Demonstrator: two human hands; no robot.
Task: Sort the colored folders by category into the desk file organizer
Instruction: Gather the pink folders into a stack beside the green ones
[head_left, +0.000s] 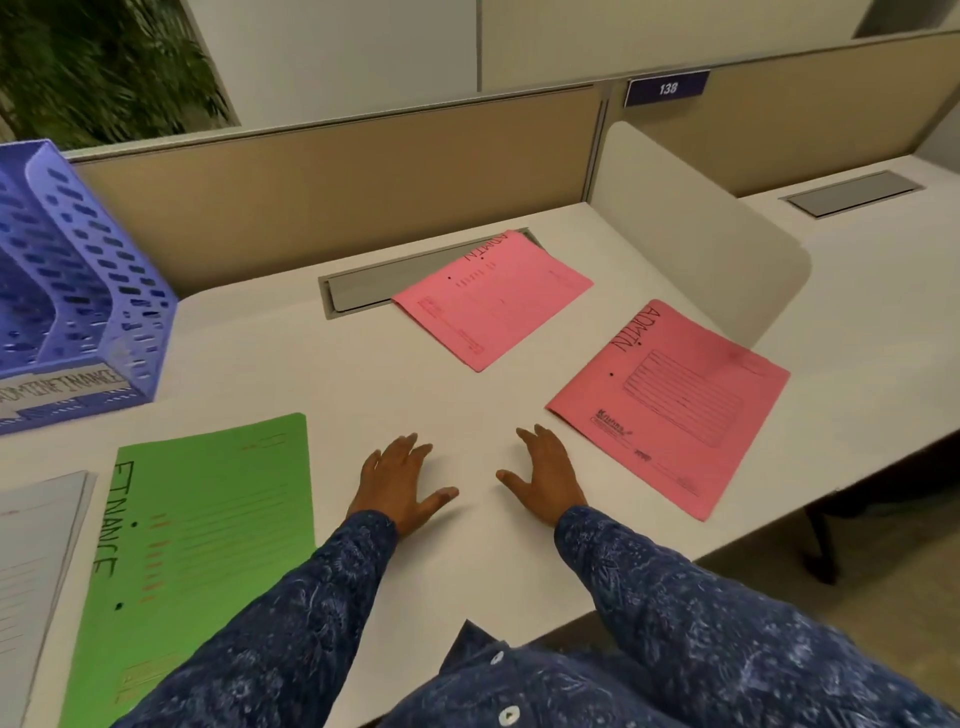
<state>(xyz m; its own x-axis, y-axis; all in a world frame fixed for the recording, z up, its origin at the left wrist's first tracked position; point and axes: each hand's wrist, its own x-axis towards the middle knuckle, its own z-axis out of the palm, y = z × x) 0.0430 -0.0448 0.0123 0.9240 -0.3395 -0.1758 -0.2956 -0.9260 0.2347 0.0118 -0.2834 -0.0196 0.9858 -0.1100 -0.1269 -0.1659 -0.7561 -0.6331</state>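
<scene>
Both my hands lie flat on the white desk (311, 374) with the fingers spread, and they hold nothing. My left hand (400, 480) and my right hand (545, 475) are near each other, with a bare strip of desk between the thumbs.

The green folder (208, 519) marked FINANCE lies flat just beside my left hand, to its left, not touching it. The nearer pink folder (670, 410) marked ADMIN lies flat just to the right of my right hand, and its corner reaches over the desk edge. The farther pink folder (493, 299), also marked ADMIN, lies beyond both hands, well apart from them, with its top part resting on the grey cable flap (374, 283) in the desk. A pale grey folder (36, 571) lies at the left edge of the view, beside the green one.

The blue file organizer (78, 291) stands at the far left of the desk, behind the green folder. Its label is blurred. I see no folder inside it, though only part of it shows. Nothing stands between my hands and any folder.

A white divider (691, 228) rises behind the nearer pink folder, on the right.

I count two pink folders, one green, one pale grey, and one organizer.
</scene>
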